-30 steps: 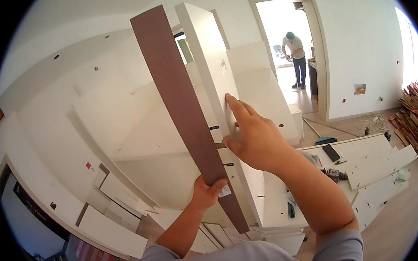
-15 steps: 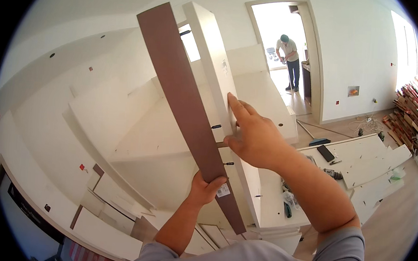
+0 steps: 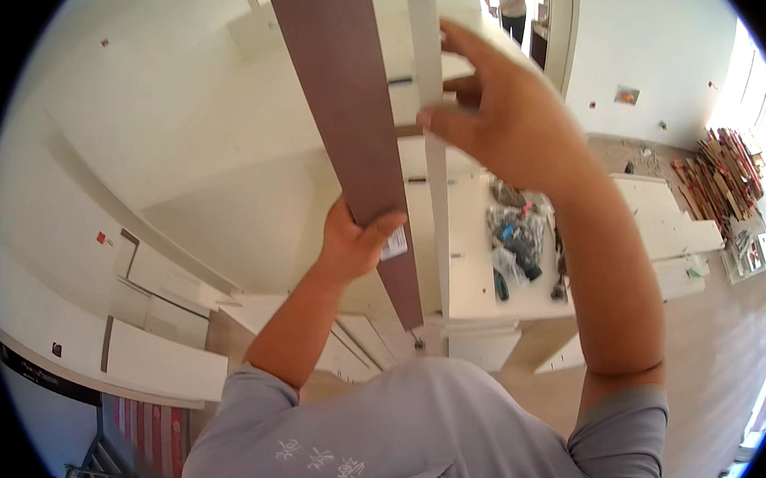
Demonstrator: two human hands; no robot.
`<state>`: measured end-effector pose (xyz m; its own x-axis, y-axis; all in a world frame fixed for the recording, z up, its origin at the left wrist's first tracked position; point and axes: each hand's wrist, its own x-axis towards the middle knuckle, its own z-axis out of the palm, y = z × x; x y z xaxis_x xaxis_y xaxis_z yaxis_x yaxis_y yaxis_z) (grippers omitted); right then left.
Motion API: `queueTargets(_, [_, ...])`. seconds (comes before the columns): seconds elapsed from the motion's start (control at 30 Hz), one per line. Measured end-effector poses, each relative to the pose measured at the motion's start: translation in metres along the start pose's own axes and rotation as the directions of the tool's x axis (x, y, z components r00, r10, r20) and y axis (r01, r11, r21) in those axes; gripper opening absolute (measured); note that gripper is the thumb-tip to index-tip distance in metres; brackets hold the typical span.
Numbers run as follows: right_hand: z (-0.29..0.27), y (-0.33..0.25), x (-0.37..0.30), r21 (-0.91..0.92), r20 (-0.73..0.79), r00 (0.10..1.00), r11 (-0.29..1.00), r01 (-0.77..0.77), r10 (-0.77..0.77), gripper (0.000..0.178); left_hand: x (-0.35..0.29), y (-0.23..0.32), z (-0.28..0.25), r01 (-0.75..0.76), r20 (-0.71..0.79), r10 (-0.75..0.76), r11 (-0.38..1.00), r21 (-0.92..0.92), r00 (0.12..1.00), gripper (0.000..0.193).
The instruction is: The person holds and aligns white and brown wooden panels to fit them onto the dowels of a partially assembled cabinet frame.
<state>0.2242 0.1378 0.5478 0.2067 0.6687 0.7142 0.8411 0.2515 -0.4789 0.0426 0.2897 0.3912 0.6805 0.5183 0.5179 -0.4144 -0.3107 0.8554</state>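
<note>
The brown board (image 3: 340,85) slants just left of the white panel (image 3: 438,216). Your left hand (image 3: 351,246) pinches it, thumb beside the label (image 3: 394,242); your right hand (image 3: 507,114) is spread at the panel, too blurred to tell whether it presses. The board looks stiff, unwieldy for its length, perhaps slippery-faced; gripping its long edges nearer mid-length should steady it.

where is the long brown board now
In the head view, the long brown board slants through the upper middle, held in the left hand, just left of the white panel.
</note>
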Motion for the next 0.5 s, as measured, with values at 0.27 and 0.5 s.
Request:
queueTargets(0.27, [-0.013,-0.032,0.004,0.267,0.215,0.964,0.94,-0.211,0.156,0.07,0.0,-0.003,-0.001,-0.082,-0.021,0.084,0.994,0.078,0.996,0.035])
queueTargets(0.5, [0.0,-0.025,0.002,0.302,0.176,0.976,0.937,-0.174,0.125,0.065,0.0,-0.01,0.001,-0.141,-0.034,0.141,0.99,-0.008,0.989,0.033])
